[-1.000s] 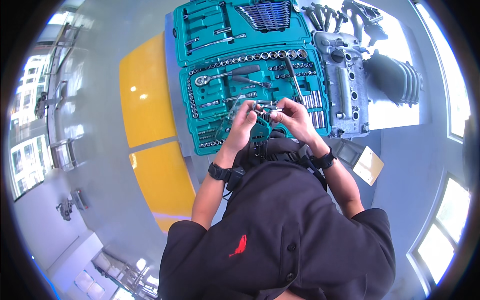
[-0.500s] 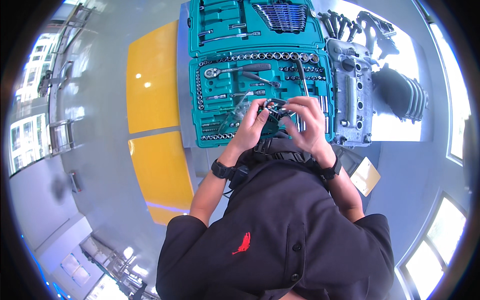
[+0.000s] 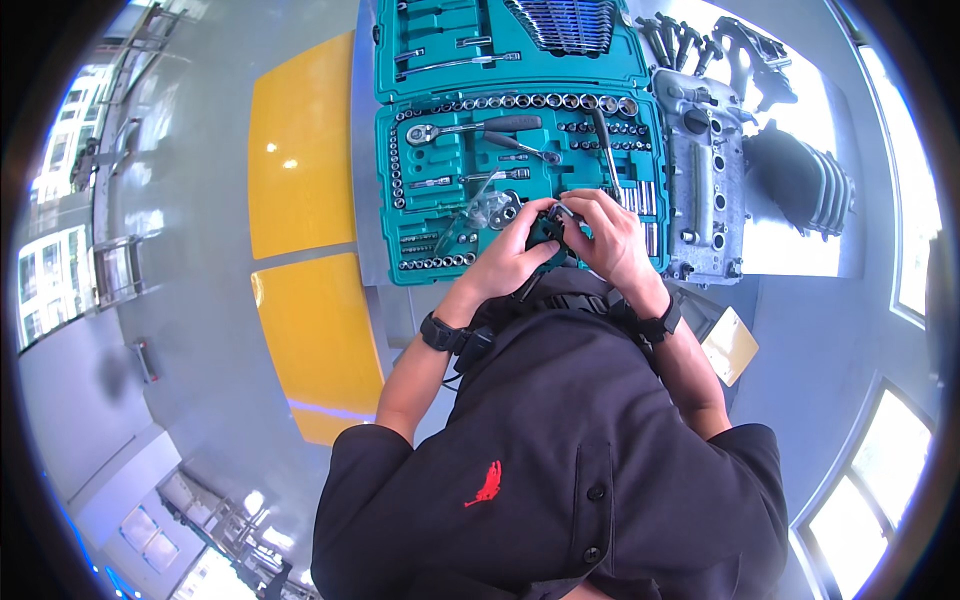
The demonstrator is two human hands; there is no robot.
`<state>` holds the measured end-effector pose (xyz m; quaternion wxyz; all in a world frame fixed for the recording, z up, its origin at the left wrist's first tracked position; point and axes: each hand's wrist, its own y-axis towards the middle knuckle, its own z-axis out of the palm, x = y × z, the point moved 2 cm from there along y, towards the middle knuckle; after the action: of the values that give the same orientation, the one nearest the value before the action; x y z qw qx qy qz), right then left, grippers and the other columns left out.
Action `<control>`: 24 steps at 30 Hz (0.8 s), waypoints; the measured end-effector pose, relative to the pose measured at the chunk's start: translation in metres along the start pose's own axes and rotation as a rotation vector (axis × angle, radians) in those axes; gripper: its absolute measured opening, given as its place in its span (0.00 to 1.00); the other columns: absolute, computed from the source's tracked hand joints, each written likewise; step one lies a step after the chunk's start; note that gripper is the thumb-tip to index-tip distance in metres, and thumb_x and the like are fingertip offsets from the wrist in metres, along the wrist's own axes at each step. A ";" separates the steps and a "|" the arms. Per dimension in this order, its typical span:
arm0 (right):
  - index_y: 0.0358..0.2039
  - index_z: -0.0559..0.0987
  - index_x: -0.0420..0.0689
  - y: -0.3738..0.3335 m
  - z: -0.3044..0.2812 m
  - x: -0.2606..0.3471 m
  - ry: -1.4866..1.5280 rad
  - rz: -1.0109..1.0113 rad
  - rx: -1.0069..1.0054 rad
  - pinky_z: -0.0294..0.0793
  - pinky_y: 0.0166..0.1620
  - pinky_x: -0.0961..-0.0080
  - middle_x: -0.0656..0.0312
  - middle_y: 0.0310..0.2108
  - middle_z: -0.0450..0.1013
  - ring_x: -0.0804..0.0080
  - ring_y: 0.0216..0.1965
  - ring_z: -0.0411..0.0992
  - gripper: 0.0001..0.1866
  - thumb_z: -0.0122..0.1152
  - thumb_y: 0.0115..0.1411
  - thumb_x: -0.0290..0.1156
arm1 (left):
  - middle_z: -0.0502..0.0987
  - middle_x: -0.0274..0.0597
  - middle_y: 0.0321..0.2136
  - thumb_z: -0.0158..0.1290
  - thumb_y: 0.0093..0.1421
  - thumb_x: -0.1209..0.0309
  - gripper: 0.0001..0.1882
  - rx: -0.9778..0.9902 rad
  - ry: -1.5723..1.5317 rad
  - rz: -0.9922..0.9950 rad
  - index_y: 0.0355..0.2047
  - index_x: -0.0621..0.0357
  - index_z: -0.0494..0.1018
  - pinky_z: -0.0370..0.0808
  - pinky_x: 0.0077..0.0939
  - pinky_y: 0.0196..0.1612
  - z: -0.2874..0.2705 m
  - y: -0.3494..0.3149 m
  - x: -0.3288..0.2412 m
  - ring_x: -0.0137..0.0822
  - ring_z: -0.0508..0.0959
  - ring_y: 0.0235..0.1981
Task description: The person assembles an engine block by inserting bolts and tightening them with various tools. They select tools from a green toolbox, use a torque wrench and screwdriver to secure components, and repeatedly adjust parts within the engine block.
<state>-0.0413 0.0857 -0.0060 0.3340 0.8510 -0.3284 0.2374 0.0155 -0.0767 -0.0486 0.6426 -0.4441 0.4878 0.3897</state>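
Both hands meet over the near edge of an open green tool case [image 3: 400, 235]. My left hand [image 3: 508, 260] is closed around a small dark holder [image 3: 545, 232], largely covered by my fingers. My right hand [image 3: 612, 242] pinches an L-shaped hex key [image 3: 564, 211] at the top of that holder; whether its long end is still seated inside is hidden. Beside my left fingers a crumpled clear plastic bag [image 3: 483, 211] lies on the case. Ratchets [image 3: 470, 130], sockets [image 3: 540, 101] and a long-handled tool [image 3: 604, 145] lie farther off in the case.
The raised lid holds a row of wrenches [image 3: 565, 25]. Right of the case stand a metal engine cover [image 3: 705, 180], a black ribbed manifold [image 3: 805, 185], several dark bolts [image 3: 680, 42] and a bracket [image 3: 760, 60]. Yellow panels [image 3: 300, 150] are at left.
My hands have drawn closer together. My right fingers, spread before, now pinch the L-shaped key. The plastic bag now shows more clearly beside my left hand.
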 end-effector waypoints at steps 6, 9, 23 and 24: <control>0.38 0.79 0.36 0.002 -0.003 -0.003 0.285 0.283 0.055 0.79 0.40 0.70 0.53 0.43 0.76 0.60 0.36 0.78 0.09 0.56 0.56 0.19 | 0.68 0.44 0.52 0.51 0.62 0.77 0.28 -0.055 -0.139 0.029 0.61 0.64 0.57 0.66 0.27 0.57 -0.001 -0.001 0.007 0.31 0.69 0.54; 0.40 0.79 0.37 0.005 -0.008 0.002 0.308 0.177 0.102 0.77 0.42 0.69 0.53 0.42 0.75 0.58 0.39 0.77 0.10 0.55 0.57 0.17 | 0.68 0.43 0.51 0.51 0.62 0.79 0.28 -0.042 -0.172 0.072 0.62 0.61 0.55 0.66 0.27 0.58 -0.002 -0.005 0.004 0.30 0.69 0.53; 0.42 0.77 0.42 0.024 -0.013 0.020 0.094 0.084 0.277 0.77 0.35 0.65 0.58 0.39 0.74 0.58 0.36 0.76 0.11 0.60 0.57 0.22 | 0.69 0.41 0.47 0.52 0.62 0.82 0.25 -0.050 -0.186 0.099 0.55 0.56 0.55 0.67 0.26 0.54 -0.013 -0.015 0.006 0.28 0.70 0.49; 0.41 0.78 0.42 0.025 -0.012 0.020 0.007 -0.003 0.296 0.77 0.33 0.66 0.59 0.38 0.74 0.59 0.34 0.76 0.12 0.61 0.55 0.22 | 0.70 0.41 0.46 0.52 0.62 0.82 0.25 -0.044 -0.167 0.099 0.55 0.56 0.55 0.67 0.25 0.54 -0.015 -0.015 0.009 0.28 0.70 0.49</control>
<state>-0.0478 0.0726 0.0251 0.2065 0.8906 -0.2874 0.2855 0.0275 -0.0946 -0.0560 0.6512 -0.3994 0.4451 0.4673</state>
